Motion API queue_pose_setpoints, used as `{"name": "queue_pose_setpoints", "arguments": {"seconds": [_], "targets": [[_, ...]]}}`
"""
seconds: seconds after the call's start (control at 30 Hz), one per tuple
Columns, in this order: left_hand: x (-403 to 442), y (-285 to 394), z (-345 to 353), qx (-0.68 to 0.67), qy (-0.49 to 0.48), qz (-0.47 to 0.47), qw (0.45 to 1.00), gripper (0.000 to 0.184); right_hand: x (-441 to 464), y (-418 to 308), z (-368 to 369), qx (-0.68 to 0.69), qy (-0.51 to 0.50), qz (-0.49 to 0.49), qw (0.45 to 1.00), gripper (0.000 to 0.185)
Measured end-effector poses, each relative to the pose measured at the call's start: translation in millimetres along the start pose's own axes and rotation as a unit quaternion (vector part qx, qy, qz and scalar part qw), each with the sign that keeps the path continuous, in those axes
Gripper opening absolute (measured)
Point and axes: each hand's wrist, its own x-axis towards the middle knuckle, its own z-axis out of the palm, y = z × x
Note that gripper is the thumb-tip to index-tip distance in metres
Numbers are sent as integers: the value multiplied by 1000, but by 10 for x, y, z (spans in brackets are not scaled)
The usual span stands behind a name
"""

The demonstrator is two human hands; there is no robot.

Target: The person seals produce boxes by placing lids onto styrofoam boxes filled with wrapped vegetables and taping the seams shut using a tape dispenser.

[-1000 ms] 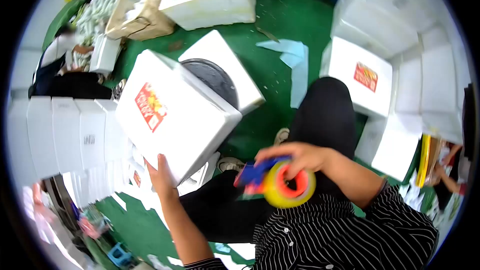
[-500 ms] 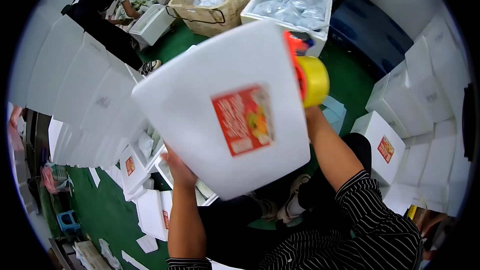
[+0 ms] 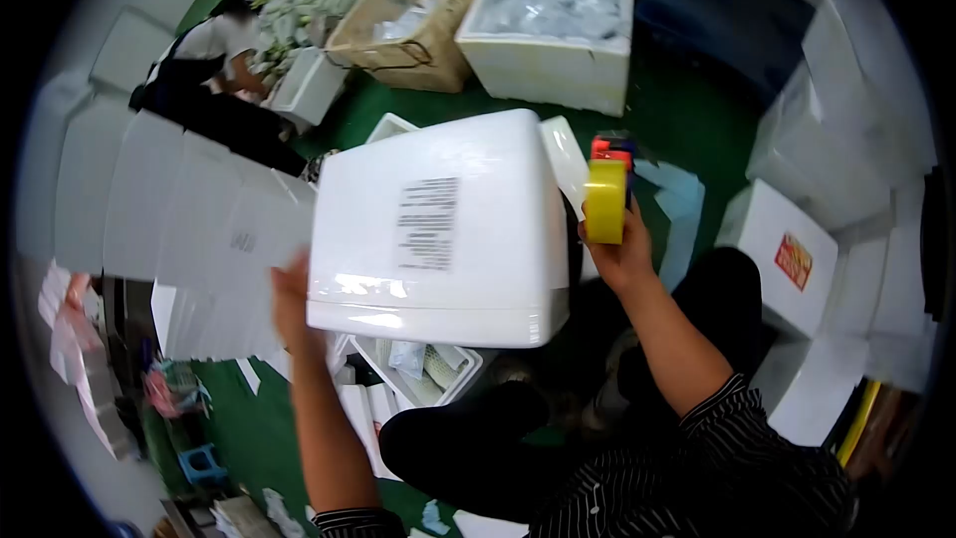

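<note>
A closed white foam box (image 3: 498,229) is tilted in front of me, its side with a block of dark print facing up at me. At its left edge is my left hand (image 3: 291,304), blurred, its fingers up beside the box; whether they grip it is unclear. Right of the box, my right hand (image 3: 619,249) is closed on a tape dispenser (image 3: 605,201) with a yellow roll and a red and blue head. Below the box an open foam box (image 3: 438,374) shows netted produce and a clear bag.
A foam box of clear bags (image 3: 548,70) and a beige crate (image 3: 418,60) stand ahead. White boxes are stacked at left (image 3: 214,239) and right (image 3: 846,130). A co-worker (image 3: 209,70) bends over produce at upper left. Blue sheeting (image 3: 682,219) lies on the floor.
The foam box has turned from its red-label face to its printed side. The tape dispenser, partly behind the box half a second ago, now shows at its right.
</note>
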Motion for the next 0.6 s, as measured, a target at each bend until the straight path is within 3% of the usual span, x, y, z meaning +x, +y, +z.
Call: {"name": "queue_pose_setpoints", "arguments": {"seconds": [0.03,0.07,0.1,0.17,0.23,0.3,0.33,0.37,0.43,0.5,0.57,0.6], "targets": [[108,487,541,306,195,139,921,56,-224,-165,121,-30,21,-6,999,65],[246,904,878,435,101,224,867,44,-329,-233,73,-82,58,-5,995,71],[405,1192,1242,511,-62,313,798,42,-446,-334,3,-135,104,-3,985,78],[526,1304,2215,578,-312,398,640,63,-562,-474,-181,-229,70,-11,971,79],[658,1299,2854,674,-502,428,332,78,-560,-543,-152,-328,35,-50,943,75],[804,1293,3010,653,-518,449,323,92,-466,-617,-11,-432,1,-40,901,73],[878,1279,3050,649,-530,454,303,91,-398,-741,221,-485,-29,53,872,73],[942,1242,3061,635,-539,448,324,91,-364,-839,379,-531,-62,146,832,73],[1037,1178,3054,611,-547,438,369,92,-387,-928,366,-567,-136,118,803,74],[1082,1204,3112,620,-521,453,373,89,-493,-983,237,-618,-212,58,755,77],[1200,1198,3037,658,-461,439,402,86,-798,-1125,11,-626,-260,109,727,80],[1229,1185,2975,674,-420,431,427,77,-1003,-1231,-78,-612,-246,112,743,81]]}}
